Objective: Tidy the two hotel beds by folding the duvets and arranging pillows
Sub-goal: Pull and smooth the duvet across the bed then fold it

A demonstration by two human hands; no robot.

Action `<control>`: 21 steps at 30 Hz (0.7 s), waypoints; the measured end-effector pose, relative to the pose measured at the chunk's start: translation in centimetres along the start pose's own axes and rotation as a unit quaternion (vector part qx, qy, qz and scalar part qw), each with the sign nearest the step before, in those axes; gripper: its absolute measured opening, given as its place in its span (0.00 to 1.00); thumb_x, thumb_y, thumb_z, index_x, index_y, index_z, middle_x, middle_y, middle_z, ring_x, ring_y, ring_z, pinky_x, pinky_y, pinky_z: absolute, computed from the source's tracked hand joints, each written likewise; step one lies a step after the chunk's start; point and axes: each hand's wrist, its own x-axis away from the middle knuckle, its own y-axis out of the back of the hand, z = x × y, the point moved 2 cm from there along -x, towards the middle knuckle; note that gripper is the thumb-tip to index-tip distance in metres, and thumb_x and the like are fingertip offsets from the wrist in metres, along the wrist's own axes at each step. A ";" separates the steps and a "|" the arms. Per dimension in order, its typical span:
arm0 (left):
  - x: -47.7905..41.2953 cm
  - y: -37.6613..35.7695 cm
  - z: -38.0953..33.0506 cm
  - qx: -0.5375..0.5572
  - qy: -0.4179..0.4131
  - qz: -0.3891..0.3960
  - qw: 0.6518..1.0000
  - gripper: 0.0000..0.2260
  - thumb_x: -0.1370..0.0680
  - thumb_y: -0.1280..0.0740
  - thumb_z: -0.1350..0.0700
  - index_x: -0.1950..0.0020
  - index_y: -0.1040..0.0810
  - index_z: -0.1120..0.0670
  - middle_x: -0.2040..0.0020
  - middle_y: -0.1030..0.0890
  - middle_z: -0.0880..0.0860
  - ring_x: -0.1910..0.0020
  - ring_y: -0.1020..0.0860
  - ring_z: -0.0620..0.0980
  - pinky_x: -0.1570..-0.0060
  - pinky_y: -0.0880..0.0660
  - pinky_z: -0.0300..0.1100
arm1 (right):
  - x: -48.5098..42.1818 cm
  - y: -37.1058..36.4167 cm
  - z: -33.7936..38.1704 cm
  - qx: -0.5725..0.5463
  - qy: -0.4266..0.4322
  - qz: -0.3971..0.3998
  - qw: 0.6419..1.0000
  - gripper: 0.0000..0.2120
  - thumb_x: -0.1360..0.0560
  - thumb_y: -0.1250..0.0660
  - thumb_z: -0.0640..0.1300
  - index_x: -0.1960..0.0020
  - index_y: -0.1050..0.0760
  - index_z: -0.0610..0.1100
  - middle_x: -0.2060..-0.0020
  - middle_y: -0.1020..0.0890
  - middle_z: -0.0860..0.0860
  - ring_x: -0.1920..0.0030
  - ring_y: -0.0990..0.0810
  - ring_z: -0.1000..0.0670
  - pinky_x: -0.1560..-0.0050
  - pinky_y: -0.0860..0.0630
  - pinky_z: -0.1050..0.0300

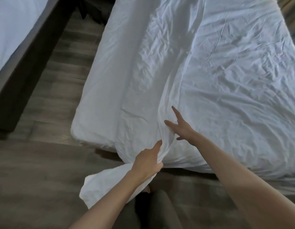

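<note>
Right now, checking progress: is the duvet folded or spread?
Mostly spread: the duvet lies wrinkled across the bed, one lengthwise ridge; left hand grips its bunched edge.

Both bare forearms reach forward from the lower edge of the view. The left hand (pixel 148 160) curls its lower fingers round a bunched fold of white duvet (pixel 165 141), the index finger stretched straight along it. The right hand (pixel 182 128), further forward and just beside the left, lies palm down on the cloth, fingers straight and splayed, thumb out sideways.
</note>
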 end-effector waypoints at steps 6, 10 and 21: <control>0.0 -1.1 -0.2 -0.002 0.013 -0.029 0.999 0.30 0.21 0.38 0.54 0.22 0.47 0.45 0.53 0.22 0.53 0.59 0.24 0.51 0.59 0.29 0.40 | -2.8 -0.4 -2.5 -0.205 -0.096 0.022 0.974 0.46 0.25 0.30 0.50 0.24 0.62 0.64 0.30 0.32 0.48 0.40 0.24 0.41 0.47 0.23 0.41; 0.7 -1.7 -1.2 0.014 0.077 -0.074 0.994 0.32 0.21 0.39 0.56 0.22 0.51 0.43 0.58 0.24 0.52 0.62 0.25 0.49 0.60 0.28 0.42 | -5.3 0.8 -2.1 -0.241 -0.107 0.043 0.964 0.47 0.28 0.25 0.44 0.23 0.54 0.57 0.36 0.28 0.46 0.43 0.22 0.40 0.49 0.21 0.40; 3.8 -7.2 -8.9 -0.113 0.207 -0.298 0.925 0.35 0.25 0.32 0.59 0.23 0.43 0.44 0.60 0.31 0.51 0.71 0.31 0.50 0.71 0.36 0.42 | -2.7 6.9 -0.2 -0.069 0.104 0.038 0.991 0.12 0.27 0.32 0.34 0.46 0.31 0.37 0.49 0.23 0.40 0.53 0.21 0.43 0.64 0.22 0.56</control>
